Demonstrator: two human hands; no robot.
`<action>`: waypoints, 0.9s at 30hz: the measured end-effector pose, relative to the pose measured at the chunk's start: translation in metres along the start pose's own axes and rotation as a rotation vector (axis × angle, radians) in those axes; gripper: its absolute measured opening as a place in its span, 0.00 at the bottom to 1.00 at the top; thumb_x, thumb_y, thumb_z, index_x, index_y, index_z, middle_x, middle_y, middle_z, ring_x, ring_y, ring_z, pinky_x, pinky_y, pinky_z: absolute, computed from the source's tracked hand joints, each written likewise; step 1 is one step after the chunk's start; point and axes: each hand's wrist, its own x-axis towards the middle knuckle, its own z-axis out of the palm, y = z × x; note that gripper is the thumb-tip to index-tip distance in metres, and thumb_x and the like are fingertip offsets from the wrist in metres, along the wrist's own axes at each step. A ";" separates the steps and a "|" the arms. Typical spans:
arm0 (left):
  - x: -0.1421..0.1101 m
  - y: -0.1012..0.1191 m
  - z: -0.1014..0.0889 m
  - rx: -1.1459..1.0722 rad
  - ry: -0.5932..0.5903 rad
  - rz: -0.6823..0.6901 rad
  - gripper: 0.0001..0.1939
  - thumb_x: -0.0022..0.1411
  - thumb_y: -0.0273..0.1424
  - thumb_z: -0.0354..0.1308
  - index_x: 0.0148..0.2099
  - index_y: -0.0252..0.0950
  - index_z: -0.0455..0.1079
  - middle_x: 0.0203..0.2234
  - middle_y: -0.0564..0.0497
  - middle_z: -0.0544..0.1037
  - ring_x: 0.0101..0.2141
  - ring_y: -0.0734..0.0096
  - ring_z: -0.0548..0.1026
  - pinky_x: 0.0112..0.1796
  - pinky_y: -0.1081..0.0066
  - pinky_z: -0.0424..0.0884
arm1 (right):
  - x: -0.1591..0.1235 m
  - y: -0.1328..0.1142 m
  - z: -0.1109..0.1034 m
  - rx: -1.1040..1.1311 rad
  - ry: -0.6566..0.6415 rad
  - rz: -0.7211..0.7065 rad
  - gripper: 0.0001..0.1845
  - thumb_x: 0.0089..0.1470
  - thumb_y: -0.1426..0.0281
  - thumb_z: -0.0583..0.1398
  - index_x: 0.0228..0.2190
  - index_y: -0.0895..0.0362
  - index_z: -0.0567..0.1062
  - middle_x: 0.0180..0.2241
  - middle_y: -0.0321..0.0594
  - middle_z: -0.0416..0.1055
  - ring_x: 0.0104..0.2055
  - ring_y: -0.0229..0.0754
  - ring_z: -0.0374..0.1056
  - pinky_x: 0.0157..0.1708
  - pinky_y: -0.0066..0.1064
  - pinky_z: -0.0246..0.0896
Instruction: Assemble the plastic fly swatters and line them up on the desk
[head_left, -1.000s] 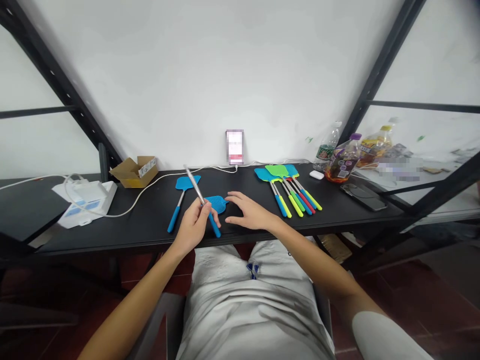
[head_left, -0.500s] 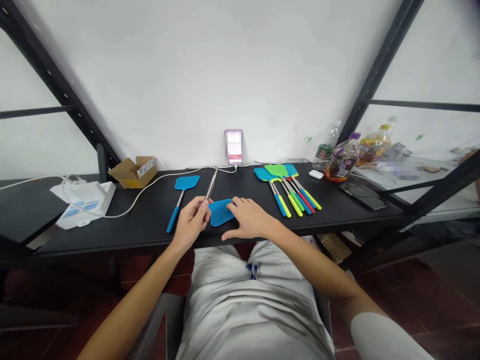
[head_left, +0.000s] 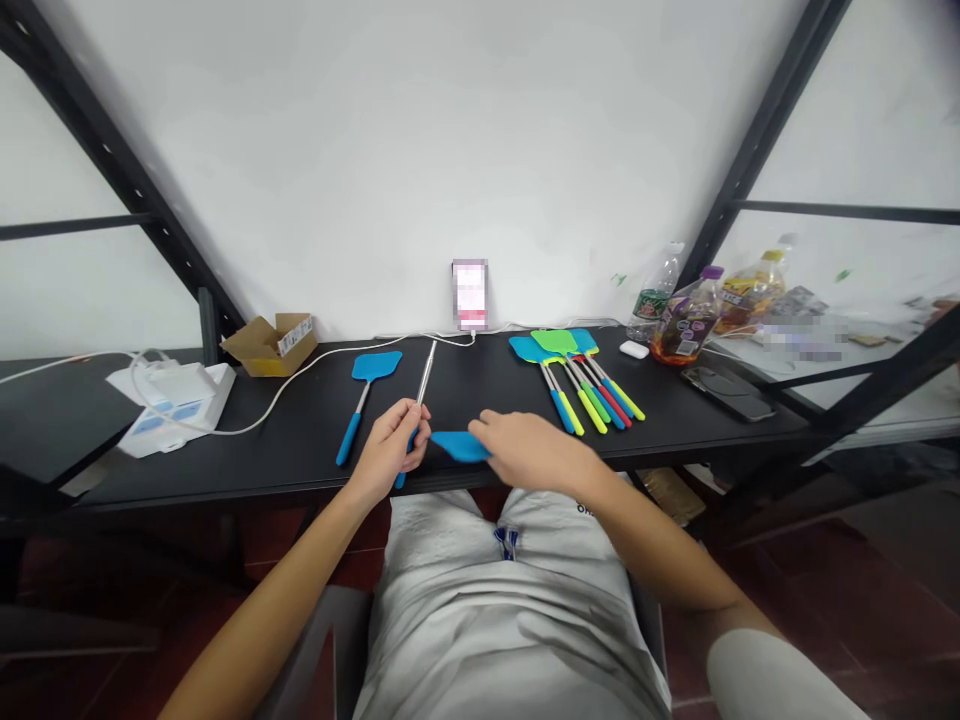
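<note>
My left hand is closed around a fly swatter handle, a silver metal rod with a blue grip whose end pokes out below my fist. My right hand pinches the edge of a separate blue swatter head, which is tilted and seen nearly edge-on. Rod and head are apart, with a small gap between them. Left of my hands lies a whole blue fly swatter. On the right, several fly swatters with green and blue heads and coloured grips are fanned in a pile.
A phone leans on the wall with a white cable plugged in. An open cardboard box and a white box stand left. Bottles, a white case and a dark phone are right on the black table.
My right hand has picked the blue swatter head up off the table and tilted it, moving slightly right. My left hand has shifted a little, and the blue grip now shows.
</note>
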 end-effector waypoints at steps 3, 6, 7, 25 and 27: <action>-0.001 -0.001 0.003 0.005 -0.098 -0.073 0.14 0.69 0.43 0.56 0.39 0.38 0.65 0.20 0.61 0.62 0.13 0.86 0.54 0.14 0.82 0.48 | -0.010 0.033 -0.019 0.288 0.081 -0.042 0.10 0.65 0.66 0.57 0.35 0.58 0.74 0.30 0.40 0.75 0.31 0.42 0.71 0.31 0.31 0.59; -0.004 -0.001 0.007 0.068 -0.170 -0.106 0.14 0.69 0.44 0.56 0.40 0.37 0.65 0.20 0.61 0.63 0.12 0.85 0.56 0.14 0.82 0.50 | -0.008 0.064 -0.024 0.725 0.344 0.087 0.19 0.64 0.58 0.59 0.28 0.59 0.75 0.26 0.39 0.75 0.29 0.40 0.71 0.30 0.30 0.65; -0.005 0.000 0.009 0.092 -0.187 -0.108 0.14 0.69 0.44 0.56 0.40 0.37 0.64 0.20 0.61 0.64 0.12 0.85 0.57 0.15 0.81 0.50 | -0.005 0.071 -0.021 0.898 0.458 0.125 0.20 0.62 0.54 0.59 0.30 0.58 0.76 0.28 0.39 0.76 0.30 0.40 0.73 0.30 0.31 0.68; -0.007 -0.001 0.012 0.093 -0.253 -0.123 0.16 0.68 0.46 0.57 0.45 0.37 0.68 0.14 0.65 0.56 0.12 0.86 0.46 0.13 0.84 0.46 | 0.028 0.059 0.004 1.565 0.839 0.071 0.18 0.55 0.55 0.67 0.39 0.56 0.80 0.37 0.39 0.79 0.36 0.42 0.75 0.32 0.37 0.80; -0.007 -0.002 0.012 0.103 -0.249 -0.118 0.17 0.68 0.46 0.56 0.46 0.37 0.68 0.14 0.65 0.56 0.11 0.86 0.46 0.13 0.84 0.46 | 0.028 0.058 0.005 1.552 0.836 0.071 0.18 0.55 0.55 0.66 0.38 0.56 0.80 0.37 0.38 0.78 0.35 0.41 0.74 0.32 0.37 0.79</action>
